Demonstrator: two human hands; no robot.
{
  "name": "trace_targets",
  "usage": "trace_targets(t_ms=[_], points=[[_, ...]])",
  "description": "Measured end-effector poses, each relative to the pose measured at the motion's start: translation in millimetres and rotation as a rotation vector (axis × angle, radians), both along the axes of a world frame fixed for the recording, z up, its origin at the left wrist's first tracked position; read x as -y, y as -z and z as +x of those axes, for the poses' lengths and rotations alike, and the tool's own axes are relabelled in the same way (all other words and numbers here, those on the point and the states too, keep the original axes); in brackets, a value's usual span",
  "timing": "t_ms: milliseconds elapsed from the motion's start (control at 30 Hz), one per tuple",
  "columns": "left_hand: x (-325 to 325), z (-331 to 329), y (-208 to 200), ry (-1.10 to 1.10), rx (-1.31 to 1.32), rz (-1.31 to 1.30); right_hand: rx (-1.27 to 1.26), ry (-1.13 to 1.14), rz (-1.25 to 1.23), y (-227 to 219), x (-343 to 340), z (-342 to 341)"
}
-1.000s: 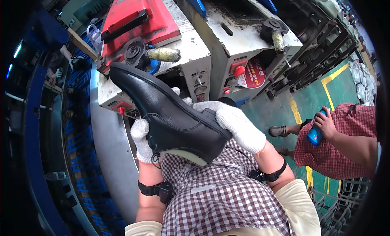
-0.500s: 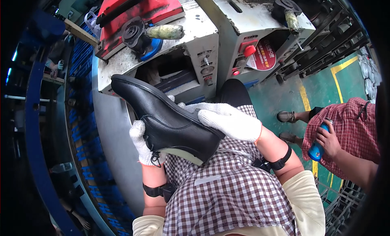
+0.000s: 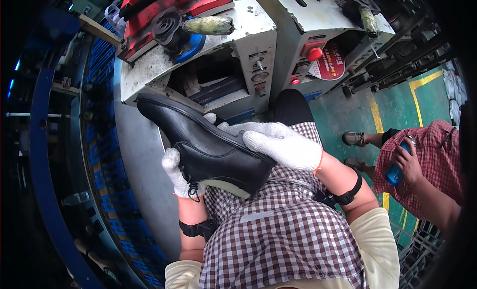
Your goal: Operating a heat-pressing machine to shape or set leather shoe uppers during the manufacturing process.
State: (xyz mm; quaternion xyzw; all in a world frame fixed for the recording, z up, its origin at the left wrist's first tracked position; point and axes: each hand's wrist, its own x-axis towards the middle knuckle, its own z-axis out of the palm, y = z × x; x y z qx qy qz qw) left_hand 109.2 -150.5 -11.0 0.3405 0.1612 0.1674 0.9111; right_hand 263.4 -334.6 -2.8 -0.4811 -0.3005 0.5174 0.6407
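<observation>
A black lace-up ankle boot [image 3: 213, 152] lies on its side between my two hands, its toe toward the far left and its pale-lined opening facing me. My left hand [image 3: 175, 175], in a white knit glove, grips it by the laced front, with the thumb beside the laces. From the other side, my right hand [image 3: 283, 144], gloved the same way, closes over the sole edge near the heel. Some fingertips are hidden behind the boot. A checked apron [image 3: 278, 239] covers my lap just below it.
Ahead stands a white machine [image 3: 253, 35] with a red top, a knobbed handle [image 3: 208, 25] and a dark opening. A second machine with a red button [image 3: 314, 54] adjoins it. On the right, another person's hand [image 3: 410, 165] holds a blue can. Blue racks [image 3: 117, 189] line the left.
The boot stays in both hands, almost unmoved. The machines and the other person have shifted slightly right in the picture.
</observation>
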Motion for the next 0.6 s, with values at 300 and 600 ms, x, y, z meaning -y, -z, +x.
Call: trace_targets(t_ms=[300,600], points=[[4.3,1.5,-4.8,-0.048,-0.015,0.01,0.002,-0.01,-0.02,5.1,-1.2,-1.0],[1.6,-8.4,16.9,-0.07,-0.099,0.192,-0.169,-0.161,-0.019,45.1,8.4,14.4]])
